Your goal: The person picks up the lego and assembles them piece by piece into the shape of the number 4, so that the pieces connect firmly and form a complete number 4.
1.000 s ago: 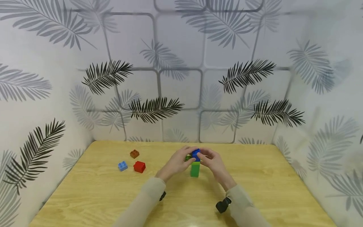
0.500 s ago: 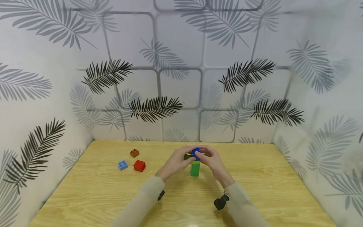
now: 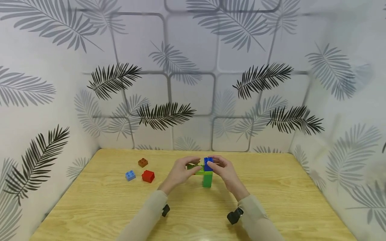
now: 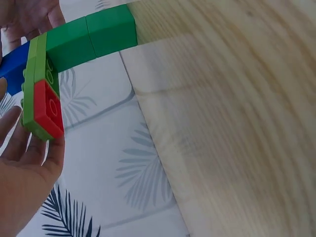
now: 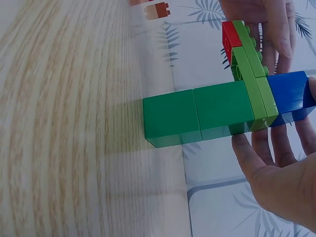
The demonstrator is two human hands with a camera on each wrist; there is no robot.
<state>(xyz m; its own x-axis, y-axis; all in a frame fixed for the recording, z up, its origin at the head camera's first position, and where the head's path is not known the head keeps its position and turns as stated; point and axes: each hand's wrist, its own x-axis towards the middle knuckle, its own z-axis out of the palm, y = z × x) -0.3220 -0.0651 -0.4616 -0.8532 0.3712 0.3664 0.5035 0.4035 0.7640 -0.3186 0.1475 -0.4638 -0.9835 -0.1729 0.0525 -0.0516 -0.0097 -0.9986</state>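
Observation:
A stack of building bricks stands upright on the table: two green bricks, a light green layer and a blue brick on top. The light green part reaches out leftward, with a red brick under its outer end. My right hand holds the blue brick, thumb on the near side and fingers behind. My left hand straddles the light green arm with loosely bent fingers. Its thumb overlaps the arm's near side in the head view, and the other fingers pass behind it in the left wrist view.
Left of the hands lie a loose red brick, a light blue brick and a brown brick. The wooden table ends at a wall with leaf patterns.
My left hand has moved left, away from the blue brick to the outer end of the light green arm, uncovering more of it. The right hand stays at the blue brick.

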